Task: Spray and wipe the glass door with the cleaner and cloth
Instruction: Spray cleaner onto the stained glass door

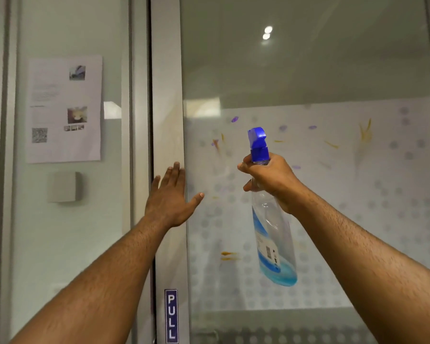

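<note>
The glass door (333,78) fills the right half of the view, with a frosted dotted band across its middle smeared with purple and yellow marks (364,135). My right hand (271,181) is shut around the neck of a clear spray bottle (273,232) with a blue trigger head and a little blue liquid at its bottom. The nozzle points at the glass. My left hand (170,197) lies flat and open against the door's grey metal frame (166,95), fingers spread. No cloth is in sight.
A blue PULL label (171,316) sits low on the door frame. To the left is a fixed glass panel with a printed paper notice (65,109) taped on it and a small grey wall box (63,186) below.
</note>
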The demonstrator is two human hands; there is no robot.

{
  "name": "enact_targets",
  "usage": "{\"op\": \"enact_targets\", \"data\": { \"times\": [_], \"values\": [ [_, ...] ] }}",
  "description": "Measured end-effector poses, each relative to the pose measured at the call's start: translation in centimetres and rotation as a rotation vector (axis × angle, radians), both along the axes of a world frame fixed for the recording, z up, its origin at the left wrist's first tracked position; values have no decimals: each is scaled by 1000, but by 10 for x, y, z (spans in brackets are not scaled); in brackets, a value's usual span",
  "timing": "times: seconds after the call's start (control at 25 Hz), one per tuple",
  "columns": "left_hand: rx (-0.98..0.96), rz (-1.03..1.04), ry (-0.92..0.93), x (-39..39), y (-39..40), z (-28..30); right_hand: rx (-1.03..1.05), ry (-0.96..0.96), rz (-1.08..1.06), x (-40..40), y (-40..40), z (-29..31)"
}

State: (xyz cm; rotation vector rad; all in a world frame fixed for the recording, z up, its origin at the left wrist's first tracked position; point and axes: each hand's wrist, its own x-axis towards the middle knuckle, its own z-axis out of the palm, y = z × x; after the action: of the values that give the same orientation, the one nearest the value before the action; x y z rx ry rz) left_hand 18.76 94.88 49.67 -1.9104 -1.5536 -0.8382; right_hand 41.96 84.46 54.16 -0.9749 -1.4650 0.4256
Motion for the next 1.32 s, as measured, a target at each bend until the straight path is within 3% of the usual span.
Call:
{"op": "enact_targets", "data": {
  "times": [0.68,1.0,1.16,1.32],
  "values": [
    [35,-15,9,1,24,8,5,14,-53,10,16,27],
    [155,-180,180,59,9,15,71,83,-251,101,-4,22],
    [143,-236,236,104,9,18,50,26,-341,144,-17,26],
    [127,-258,266,121,24,13,65,86,-453,189,-34,30]
  ]
}}
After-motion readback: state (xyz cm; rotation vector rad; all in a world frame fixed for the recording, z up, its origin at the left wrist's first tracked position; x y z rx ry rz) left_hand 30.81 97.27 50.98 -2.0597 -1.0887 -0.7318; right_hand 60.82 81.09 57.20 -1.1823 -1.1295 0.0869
